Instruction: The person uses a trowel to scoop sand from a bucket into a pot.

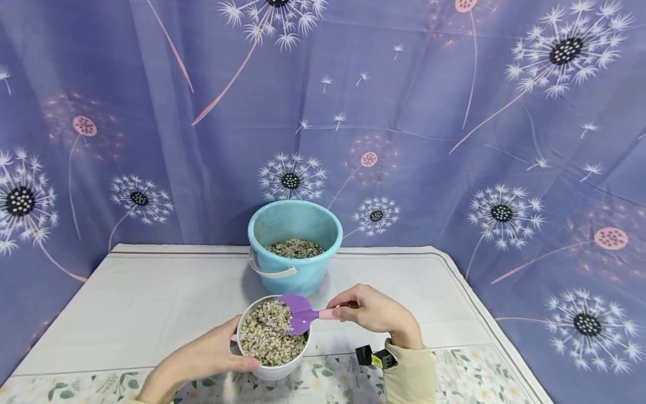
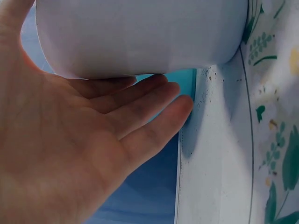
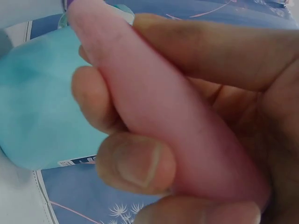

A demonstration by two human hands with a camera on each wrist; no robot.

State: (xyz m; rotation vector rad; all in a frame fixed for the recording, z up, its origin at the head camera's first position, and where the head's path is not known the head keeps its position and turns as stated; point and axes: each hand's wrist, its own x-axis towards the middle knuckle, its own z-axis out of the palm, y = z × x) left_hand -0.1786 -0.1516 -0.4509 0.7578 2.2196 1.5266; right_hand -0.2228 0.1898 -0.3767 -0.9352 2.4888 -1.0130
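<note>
My left hand (image 1: 204, 350) grips a white bowl (image 1: 280, 371) from its left side, the thumb along the near rim. In the left wrist view, the fingers of that hand (image 2: 70, 144) lie against the bowl's smooth wall (image 2: 140, 37). Coarse mixed gravel (image 1: 267, 336), tan, grey and dark, fills the bowl close to the rim. A toy shovel with a purple blade (image 1: 299, 315) lies over the right part of the gravel, its tip edge touching the grains. My right hand (image 1: 375, 313) holds its pink handle (image 3: 154, 107), fingers curled round it.
Right behind the bowl stands a light blue bucket (image 1: 298, 280) with a white handle (image 1: 275, 274) and more gravel (image 1: 296, 248) inside. A white tablecloth (image 1: 171, 303) with a floral strip covers the table. A purple dandelion-print curtain (image 1: 217, 168) hangs behind.
</note>
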